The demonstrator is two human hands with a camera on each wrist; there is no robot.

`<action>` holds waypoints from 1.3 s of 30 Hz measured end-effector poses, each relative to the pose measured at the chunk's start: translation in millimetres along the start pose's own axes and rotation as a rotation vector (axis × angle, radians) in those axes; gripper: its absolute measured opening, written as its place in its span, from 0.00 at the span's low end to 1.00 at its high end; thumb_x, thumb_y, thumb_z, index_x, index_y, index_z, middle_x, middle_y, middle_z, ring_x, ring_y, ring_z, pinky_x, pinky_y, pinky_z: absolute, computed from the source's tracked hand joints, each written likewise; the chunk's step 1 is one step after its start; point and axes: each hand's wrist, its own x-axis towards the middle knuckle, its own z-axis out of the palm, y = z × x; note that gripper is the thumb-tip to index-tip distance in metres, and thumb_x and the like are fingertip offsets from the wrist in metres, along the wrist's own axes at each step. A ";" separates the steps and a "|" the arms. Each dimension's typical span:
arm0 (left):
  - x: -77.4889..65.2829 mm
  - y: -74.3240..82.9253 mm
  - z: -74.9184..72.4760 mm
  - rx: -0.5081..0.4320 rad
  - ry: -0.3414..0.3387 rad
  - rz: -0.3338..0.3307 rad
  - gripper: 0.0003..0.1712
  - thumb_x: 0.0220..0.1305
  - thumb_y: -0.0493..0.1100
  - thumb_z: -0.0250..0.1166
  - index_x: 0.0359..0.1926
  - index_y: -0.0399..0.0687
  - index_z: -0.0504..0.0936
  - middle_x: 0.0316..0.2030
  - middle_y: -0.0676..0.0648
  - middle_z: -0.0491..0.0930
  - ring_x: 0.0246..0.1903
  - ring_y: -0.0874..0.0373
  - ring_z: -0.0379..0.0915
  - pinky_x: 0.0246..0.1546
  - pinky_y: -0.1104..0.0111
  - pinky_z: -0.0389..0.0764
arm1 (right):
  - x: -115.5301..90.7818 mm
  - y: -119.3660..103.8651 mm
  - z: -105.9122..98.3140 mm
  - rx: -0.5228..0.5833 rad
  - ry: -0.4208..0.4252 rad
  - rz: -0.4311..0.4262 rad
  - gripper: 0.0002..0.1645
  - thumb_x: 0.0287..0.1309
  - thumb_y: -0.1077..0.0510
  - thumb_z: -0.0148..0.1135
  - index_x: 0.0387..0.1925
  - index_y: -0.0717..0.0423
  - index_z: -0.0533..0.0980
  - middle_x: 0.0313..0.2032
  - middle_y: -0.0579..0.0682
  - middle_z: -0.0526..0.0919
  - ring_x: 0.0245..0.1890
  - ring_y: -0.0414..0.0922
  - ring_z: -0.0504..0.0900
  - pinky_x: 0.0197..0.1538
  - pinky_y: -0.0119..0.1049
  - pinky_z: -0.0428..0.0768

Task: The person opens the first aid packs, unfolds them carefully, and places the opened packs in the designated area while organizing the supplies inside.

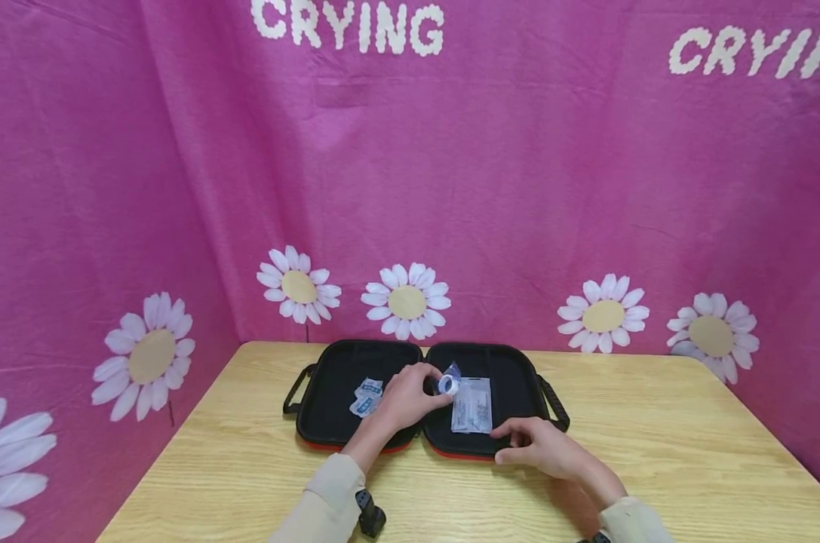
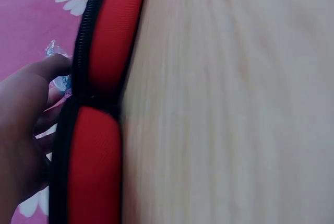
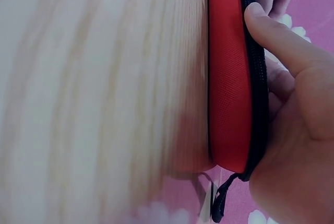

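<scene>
A black-lined zippered case [image 1: 399, 443] with red outer sides lies unfolded on the table, its two halves side by side. Between thumb and fingers, my left hand [image 1: 410, 396] pinches a small white tape roll [image 1: 448, 385] in a clear wrapper above the right half. Under it lies a flat clear packet [image 1: 473, 407] with printing. My right hand [image 1: 542, 449] is at the front right rim, thumb on the zipper edge [image 3: 255, 67] and fingers curled over the inner side, close to the packet's corner. Its fingertips are partly hidden in the right wrist view.
Two small white packets with blue-green print [image 1: 367, 398] lie in the case's left half. Black handles [image 1: 554, 403] stick out at both outer ends. A pink cloth with daisies [image 1: 505, 188] hangs behind the wooden table [image 1: 654, 422].
</scene>
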 end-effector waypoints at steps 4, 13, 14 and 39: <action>-11.7 0.9 -16.3 -0.038 -0.006 -0.005 0.24 0.58 0.62 0.70 0.49 0.54 0.80 0.45 0.54 0.81 0.44 0.60 0.74 0.50 0.60 0.76 | -1.0 0.5 -0.1 0.026 0.004 0.000 0.22 0.55 0.51 0.72 0.48 0.59 0.82 0.25 0.43 0.73 0.23 0.31 0.68 0.28 0.27 0.68; -41.0 -25.8 -58.5 0.251 0.078 0.005 0.22 0.61 0.60 0.68 0.48 0.53 0.81 0.43 0.52 0.80 0.44 0.56 0.74 0.49 0.58 0.74 | -5.1 0.8 -2.2 0.019 0.010 0.001 0.22 0.55 0.51 0.72 0.49 0.59 0.82 0.25 0.42 0.73 0.23 0.30 0.68 0.28 0.26 0.66; -44.5 -30.6 -63.1 0.313 0.088 0.014 0.22 0.60 0.59 0.68 0.48 0.51 0.82 0.43 0.51 0.80 0.44 0.54 0.74 0.49 0.57 0.74 | -5.8 0.7 -2.5 0.023 0.009 0.002 0.22 0.55 0.52 0.72 0.49 0.59 0.82 0.25 0.42 0.73 0.23 0.30 0.68 0.28 0.26 0.66; -93.8 -74.6 -119.6 0.407 -0.153 -0.059 0.13 0.52 0.46 0.76 0.42 0.56 0.91 0.38 0.53 0.79 0.43 0.51 0.72 0.54 0.44 0.67 | -0.2 -2.0 -0.4 0.042 -0.024 0.017 0.23 0.56 0.53 0.71 0.50 0.62 0.82 0.25 0.43 0.74 0.23 0.31 0.69 0.28 0.27 0.68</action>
